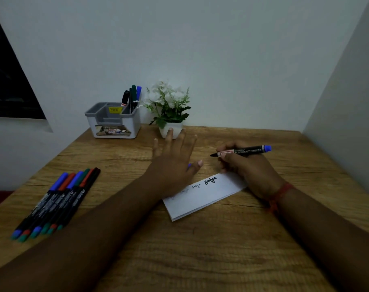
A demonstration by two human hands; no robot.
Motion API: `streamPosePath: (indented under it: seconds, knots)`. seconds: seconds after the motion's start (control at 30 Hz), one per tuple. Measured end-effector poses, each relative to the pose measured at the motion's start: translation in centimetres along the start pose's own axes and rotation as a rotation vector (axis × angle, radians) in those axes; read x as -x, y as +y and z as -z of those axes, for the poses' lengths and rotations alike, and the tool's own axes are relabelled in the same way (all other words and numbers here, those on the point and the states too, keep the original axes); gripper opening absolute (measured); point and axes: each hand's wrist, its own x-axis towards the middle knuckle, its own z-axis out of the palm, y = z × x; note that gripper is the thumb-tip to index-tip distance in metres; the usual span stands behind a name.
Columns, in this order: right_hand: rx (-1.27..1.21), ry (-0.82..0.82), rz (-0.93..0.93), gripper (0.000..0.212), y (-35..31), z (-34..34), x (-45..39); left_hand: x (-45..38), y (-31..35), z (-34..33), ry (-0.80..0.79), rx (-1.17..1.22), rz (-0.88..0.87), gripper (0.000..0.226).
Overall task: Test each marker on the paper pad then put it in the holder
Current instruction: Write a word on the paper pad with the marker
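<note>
My right hand grips a thick black permanent marker with a blue end. It is uncapped and lies nearly level, with its tip pointing left just above the far end of the white paper pad. The pad lies at the table's middle and carries several handwritten words. My left hand hovers over the pad's left part with its fingers spread, and a small blue cap is tucked under the thumb. The grey and white holder stands at the back left with three markers upright in its right compartment.
Several thin capped markers in blue, red, green and black lie side by side on the wooden table at the left. A small white pot of flowers stands right of the holder. Walls close in behind and on the right.
</note>
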Motion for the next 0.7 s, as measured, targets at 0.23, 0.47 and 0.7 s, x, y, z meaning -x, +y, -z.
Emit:
streamPosePath:
  seconds: [0.23, 0.47, 0.7]
  knots:
    - [0.078, 0.079, 0.114, 0.012, -1.8, 1.1, 0.8, 0.2, 0.1, -0.7, -0.008, -0.084, -0.021, 0.076]
    - [0.229, 0.009, 0.030, 0.010, -0.4, 1.2, 1.8, -0.1, 0.0, -1.2, 0.007, -0.083, -0.031, 0.079]
    - [0.322, 0.004, 0.034, 0.008, 0.3, 1.3, 1.5, -0.2, -0.3, -1.6, 0.013, -0.071, -0.013, 0.080]
